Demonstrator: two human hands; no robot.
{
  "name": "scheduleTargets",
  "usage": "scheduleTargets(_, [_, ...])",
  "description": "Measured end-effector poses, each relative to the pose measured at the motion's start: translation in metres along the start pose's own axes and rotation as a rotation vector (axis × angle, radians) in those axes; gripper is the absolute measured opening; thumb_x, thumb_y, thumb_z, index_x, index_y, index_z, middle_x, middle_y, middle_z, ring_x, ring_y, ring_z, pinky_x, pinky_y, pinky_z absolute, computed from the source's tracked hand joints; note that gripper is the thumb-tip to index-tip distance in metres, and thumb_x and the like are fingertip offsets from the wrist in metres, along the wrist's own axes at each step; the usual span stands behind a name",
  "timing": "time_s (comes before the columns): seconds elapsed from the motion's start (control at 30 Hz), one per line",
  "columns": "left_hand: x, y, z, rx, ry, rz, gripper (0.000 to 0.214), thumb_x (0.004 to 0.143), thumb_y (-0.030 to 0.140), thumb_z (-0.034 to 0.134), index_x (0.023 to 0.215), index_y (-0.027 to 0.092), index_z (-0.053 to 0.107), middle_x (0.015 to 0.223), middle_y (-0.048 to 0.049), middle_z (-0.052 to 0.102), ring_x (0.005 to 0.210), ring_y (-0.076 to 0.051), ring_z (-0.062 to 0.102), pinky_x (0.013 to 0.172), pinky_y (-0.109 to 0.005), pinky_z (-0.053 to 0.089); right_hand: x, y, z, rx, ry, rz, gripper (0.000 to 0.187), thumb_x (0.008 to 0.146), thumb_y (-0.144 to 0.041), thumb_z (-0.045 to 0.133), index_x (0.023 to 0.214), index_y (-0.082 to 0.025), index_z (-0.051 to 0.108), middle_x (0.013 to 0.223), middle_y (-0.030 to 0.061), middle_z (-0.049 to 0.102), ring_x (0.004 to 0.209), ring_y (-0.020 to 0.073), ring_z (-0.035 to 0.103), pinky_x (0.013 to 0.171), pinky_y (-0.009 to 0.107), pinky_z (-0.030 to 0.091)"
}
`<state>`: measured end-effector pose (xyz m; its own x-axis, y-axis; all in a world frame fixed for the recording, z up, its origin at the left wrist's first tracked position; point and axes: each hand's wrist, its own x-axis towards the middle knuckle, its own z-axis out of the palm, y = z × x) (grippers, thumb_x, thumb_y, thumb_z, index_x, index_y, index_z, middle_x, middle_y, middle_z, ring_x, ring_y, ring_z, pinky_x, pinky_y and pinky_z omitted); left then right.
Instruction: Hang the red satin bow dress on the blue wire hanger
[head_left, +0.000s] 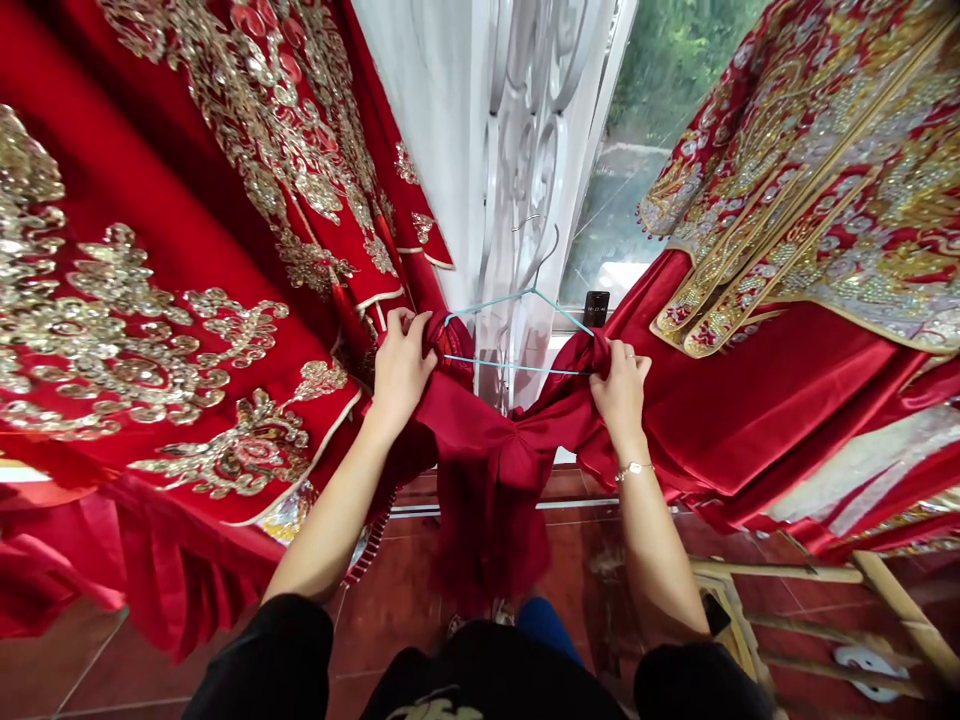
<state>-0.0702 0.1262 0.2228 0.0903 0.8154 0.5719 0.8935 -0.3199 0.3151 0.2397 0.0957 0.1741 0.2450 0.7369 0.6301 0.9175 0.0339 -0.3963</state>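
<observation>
Head view: the left hand and the right hand are both curled nearly closed, each gripping a bunched fold of red satin cloth at one end of a teal wire hanger. The hanger's long axis runs left to right, with its hook pointing up toward the far side, in front of a sheer white curtain. The cloth sags between the hands and drops toward the near side above red floor tiles. A gold-embroidered red robe hangs at left, and another gold-embroidered robe hangs at right. A black phone stands beyond the hanger, on the window ledge.
</observation>
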Motion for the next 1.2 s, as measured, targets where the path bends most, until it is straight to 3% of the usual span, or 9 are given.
scheduleTargets(0.27, [0.010, -0.005, 0.001, -0.030, 0.001, -0.034, 0.052, 0.081, 0.011, 0.059, 0.132, 0.022, 0.059, 0.133, -0.0122, 0.051, 0.113, -0.030, 0.067, 0.093, -0.040, 0.058, -0.002, -0.010, -0.011, 0.014, -0.006, 0.073, 0.044, 0.079, -0.008, 0.039, 0.117, -0.017, 0.060, 0.110, 0.0203, 0.060, 0.109, 0.0384, 0.047, 0.081, 0.062, 0.052])
scheduleTargets(0.5, [0.012, 0.000, 0.004, -0.030, -0.027, -0.059, 0.055, 0.083, 0.020, 0.066, 0.136, 0.019, 0.053, 0.139, -0.0167, 0.048, 0.117, -0.034, 0.065, 0.095, -0.044, 0.057, -0.003, -0.016, -0.017, -0.062, -0.062, 0.063, 0.045, 0.081, -0.007, 0.040, 0.120, -0.020, 0.059, 0.117, 0.0212, 0.060, 0.108, 0.0403, 0.049, 0.072, 0.055, 0.055])
scheduleTargets(0.67, [0.013, 0.015, 0.015, 0.065, 0.026, -0.111, 0.053, 0.081, 0.009, 0.054, 0.134, 0.014, 0.053, 0.138, -0.0214, 0.050, 0.113, -0.036, 0.066, 0.090, -0.045, 0.057, -0.003, -0.010, -0.018, -0.069, -0.071, 0.019, 0.048, 0.081, -0.005, 0.040, 0.122, -0.020, 0.059, 0.116, 0.0214, 0.061, 0.106, 0.0392, 0.050, 0.067, 0.050, 0.055])
scheduleTargets(0.77, [0.019, 0.030, 0.022, 0.209, 0.069, -0.126, 0.053, 0.084, 0.004, 0.044, 0.136, 0.013, 0.051, 0.141, -0.0250, 0.050, 0.119, -0.040, 0.060, 0.096, -0.054, 0.051, 0.000, -0.008, -0.018, -0.102, -0.091, 0.024, 0.049, 0.083, -0.005, 0.041, 0.125, -0.022, 0.059, 0.112, 0.0200, 0.063, 0.105, 0.0371, 0.052, 0.068, 0.046, 0.055])
scheduleTargets(0.83, [0.026, 0.038, 0.022, 0.315, 0.031, -0.133, 0.058, 0.085, -0.001, 0.036, 0.140, 0.012, 0.048, 0.147, -0.0275, 0.044, 0.122, -0.043, 0.057, 0.097, -0.059, 0.048, 0.004, -0.009, -0.020, -0.185, -0.137, 0.027, 0.050, 0.084, -0.004, 0.040, 0.127, -0.020, 0.059, 0.111, 0.0209, 0.064, 0.103, 0.0363, 0.054, 0.070, 0.044, 0.054])
scheduleTargets(0.93, [0.038, 0.041, 0.009, 0.380, -0.138, -0.093, 0.059, 0.085, -0.004, 0.031, 0.140, 0.009, 0.047, 0.150, -0.0304, 0.039, 0.122, -0.043, 0.056, 0.093, -0.055, 0.050, 0.015, -0.008, -0.027, -0.300, -0.230, -0.019, 0.050, 0.085, -0.002, 0.038, 0.129, -0.015, 0.058, 0.106, 0.0219, 0.066, 0.100, 0.0342, 0.057, 0.073, 0.041, 0.051])
scheduleTargets(1.03, [0.047, 0.032, -0.017, 0.368, -0.250, -0.051, 0.052, 0.087, 0.000, 0.038, 0.138, 0.006, 0.049, 0.142, -0.0301, 0.047, 0.121, -0.042, 0.058, 0.095, -0.053, 0.049, 0.034, 0.004, -0.035, -0.272, -0.271, -0.016, 0.044, 0.084, -0.002, 0.043, 0.122, -0.015, 0.060, 0.093, 0.0168, 0.067, 0.092, 0.0298, 0.061, 0.075, 0.036, 0.047])
scheduleTargets(1.13, [0.050, 0.018, -0.045, 0.322, -0.243, -0.075, 0.044, 0.087, 0.003, 0.046, 0.131, 0.003, 0.053, 0.134, -0.0259, 0.057, 0.119, -0.037, 0.060, 0.098, -0.051, 0.048, 0.056, 0.027, -0.036, -0.038, -0.236, 0.052, 0.025, 0.076, -0.005, 0.055, 0.096, -0.018, 0.063, 0.080, 0.0072, 0.063, 0.080, 0.0230, 0.058, 0.071, 0.032, 0.042])
scheduleTargets(1.2, [0.049, 0.007, -0.060, 0.256, -0.239, -0.103, 0.035, 0.088, 0.005, 0.048, 0.121, 0.002, 0.060, 0.124, -0.0197, 0.065, 0.116, -0.032, 0.062, 0.098, -0.045, 0.049, 0.064, 0.046, -0.034, 0.215, -0.208, 0.148, 0.018, 0.067, -0.004, 0.060, 0.075, -0.019, 0.055, 0.070, 0.0008, 0.056, 0.069, 0.0167, 0.052, 0.065, 0.028, 0.038])
